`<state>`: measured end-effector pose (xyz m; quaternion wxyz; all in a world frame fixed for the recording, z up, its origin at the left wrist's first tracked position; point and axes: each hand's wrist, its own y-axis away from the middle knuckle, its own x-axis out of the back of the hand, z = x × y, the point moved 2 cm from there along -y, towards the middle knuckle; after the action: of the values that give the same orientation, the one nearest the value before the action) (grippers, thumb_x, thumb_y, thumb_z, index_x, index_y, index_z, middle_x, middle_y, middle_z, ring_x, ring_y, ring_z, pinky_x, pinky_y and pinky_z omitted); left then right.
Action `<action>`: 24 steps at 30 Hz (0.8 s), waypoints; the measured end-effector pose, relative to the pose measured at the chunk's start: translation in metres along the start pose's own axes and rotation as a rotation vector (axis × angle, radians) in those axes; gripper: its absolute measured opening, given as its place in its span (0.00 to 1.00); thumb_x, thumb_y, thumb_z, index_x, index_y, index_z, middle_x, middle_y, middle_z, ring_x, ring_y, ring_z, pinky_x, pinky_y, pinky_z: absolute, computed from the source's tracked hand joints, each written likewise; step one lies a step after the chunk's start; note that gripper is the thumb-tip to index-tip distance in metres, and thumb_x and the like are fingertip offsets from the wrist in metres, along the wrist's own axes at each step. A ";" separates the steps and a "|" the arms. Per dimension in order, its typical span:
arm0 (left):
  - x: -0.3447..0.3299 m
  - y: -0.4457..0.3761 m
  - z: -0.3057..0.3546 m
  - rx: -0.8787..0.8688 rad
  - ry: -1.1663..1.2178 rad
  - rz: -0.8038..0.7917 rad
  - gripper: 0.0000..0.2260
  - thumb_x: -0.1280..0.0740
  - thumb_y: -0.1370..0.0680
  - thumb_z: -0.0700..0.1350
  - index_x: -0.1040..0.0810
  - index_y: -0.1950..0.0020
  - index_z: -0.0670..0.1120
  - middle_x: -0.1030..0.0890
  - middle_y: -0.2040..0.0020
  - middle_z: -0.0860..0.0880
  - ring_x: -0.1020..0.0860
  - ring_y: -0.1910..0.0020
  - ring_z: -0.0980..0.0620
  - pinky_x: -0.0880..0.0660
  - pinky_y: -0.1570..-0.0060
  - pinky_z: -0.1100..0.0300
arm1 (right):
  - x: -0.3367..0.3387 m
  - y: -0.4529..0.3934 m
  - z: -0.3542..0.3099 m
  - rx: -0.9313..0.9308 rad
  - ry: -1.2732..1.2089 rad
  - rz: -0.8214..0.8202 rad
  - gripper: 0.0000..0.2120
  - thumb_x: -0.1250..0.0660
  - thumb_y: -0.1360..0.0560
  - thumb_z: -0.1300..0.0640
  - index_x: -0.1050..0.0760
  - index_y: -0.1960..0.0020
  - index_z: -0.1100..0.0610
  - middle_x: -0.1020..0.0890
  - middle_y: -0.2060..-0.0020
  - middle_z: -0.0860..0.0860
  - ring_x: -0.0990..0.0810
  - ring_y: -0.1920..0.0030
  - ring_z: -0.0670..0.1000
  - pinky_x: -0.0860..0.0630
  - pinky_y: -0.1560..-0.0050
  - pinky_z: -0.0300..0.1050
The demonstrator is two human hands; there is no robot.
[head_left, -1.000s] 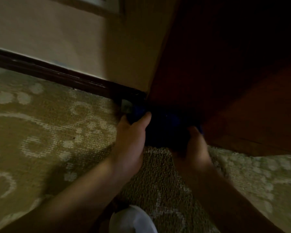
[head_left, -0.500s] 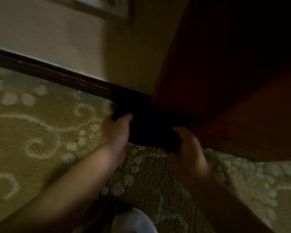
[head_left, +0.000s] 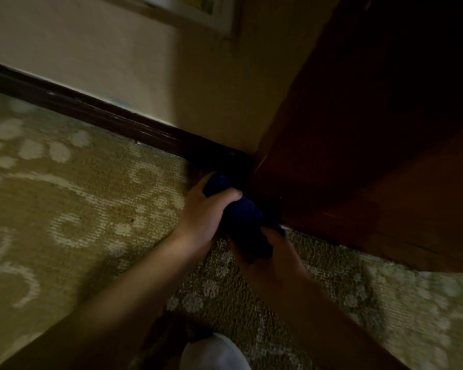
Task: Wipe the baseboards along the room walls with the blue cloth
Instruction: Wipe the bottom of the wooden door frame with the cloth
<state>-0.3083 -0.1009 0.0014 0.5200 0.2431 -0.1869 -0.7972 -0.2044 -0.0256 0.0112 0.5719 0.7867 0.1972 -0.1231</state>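
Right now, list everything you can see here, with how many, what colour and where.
Blue cloth: one, dark blue, bunched in both hands at the corner where baseboard meets wooden panel.
Baseboard: one strip, dark brown, along the foot of the wall.
Wall: one, beige, top left.
Frame: one, pale, on the wall at the top edge.
Wooden panel: one, reddish brown, right.
Carpet: one, tan with pale patterns, covering the floor.
White object: one, bottom centre, unclear what.
Left hand: fingers gripping the cloth.
Right hand: gripping the cloth's near end.

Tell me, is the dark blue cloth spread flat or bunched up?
Bunched up: the dark blue cloth forms a thick wad gripped between the left hand and right hand, not laid flat.
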 end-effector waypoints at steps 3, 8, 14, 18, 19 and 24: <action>-0.002 0.020 0.026 -0.227 0.027 -0.077 0.10 0.31 0.25 0.37 0.19 0.45 0.43 0.17 0.53 0.44 0.17 0.53 0.46 0.23 0.59 0.61 | -0.008 0.017 -0.008 0.104 0.016 -0.041 0.13 0.42 0.18 0.59 0.24 0.37 0.55 0.17 0.46 0.57 0.18 0.47 0.57 0.22 0.52 0.52; -0.008 0.045 0.054 -0.449 0.115 -0.150 0.08 0.33 0.26 0.38 0.18 0.50 0.49 0.16 0.56 0.50 0.16 0.55 0.52 0.20 0.60 0.63 | -0.023 0.041 -0.027 0.267 0.066 -0.126 0.11 0.40 0.20 0.58 0.22 0.41 0.52 0.15 0.50 0.52 0.15 0.50 0.52 0.20 0.55 0.47; -0.004 0.019 0.001 -0.071 -0.054 -0.001 0.10 0.31 0.21 0.42 0.20 0.42 0.53 0.16 0.47 0.48 0.18 0.45 0.45 0.21 0.45 0.50 | -0.015 0.012 -0.016 0.100 0.175 0.125 0.15 0.43 0.17 0.60 0.28 0.33 0.56 0.20 0.45 0.58 0.20 0.47 0.58 0.23 0.51 0.52; -0.008 0.036 0.017 -0.208 0.027 -0.006 0.10 0.32 0.23 0.38 0.19 0.51 0.53 0.15 0.57 0.53 0.16 0.55 0.52 0.21 0.59 0.63 | -0.022 0.023 -0.028 0.261 0.268 0.103 0.12 0.40 0.19 0.58 0.25 0.37 0.54 0.20 0.42 0.56 0.20 0.46 0.56 0.21 0.52 0.51; -0.009 0.043 0.027 -0.289 0.054 -0.018 0.10 0.33 0.23 0.37 0.18 0.52 0.51 0.15 0.59 0.53 0.16 0.57 0.53 0.22 0.61 0.65 | -0.024 0.033 -0.033 0.309 0.288 0.053 0.10 0.40 0.20 0.58 0.24 0.40 0.53 0.19 0.42 0.54 0.20 0.44 0.55 0.21 0.47 0.51; -0.017 0.063 0.054 -0.490 0.077 -0.043 0.10 0.32 0.26 0.41 0.18 0.47 0.50 0.15 0.55 0.51 0.16 0.54 0.52 0.20 0.58 0.62 | -0.026 0.059 -0.046 0.400 0.239 -0.124 0.13 0.43 0.19 0.57 0.25 0.38 0.52 0.18 0.43 0.52 0.19 0.43 0.53 0.22 0.41 0.50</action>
<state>-0.2879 -0.1074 0.0834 0.5533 0.1438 0.0373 -0.8196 -0.2028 -0.0017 0.0868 0.3688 0.8796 0.2832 -0.1008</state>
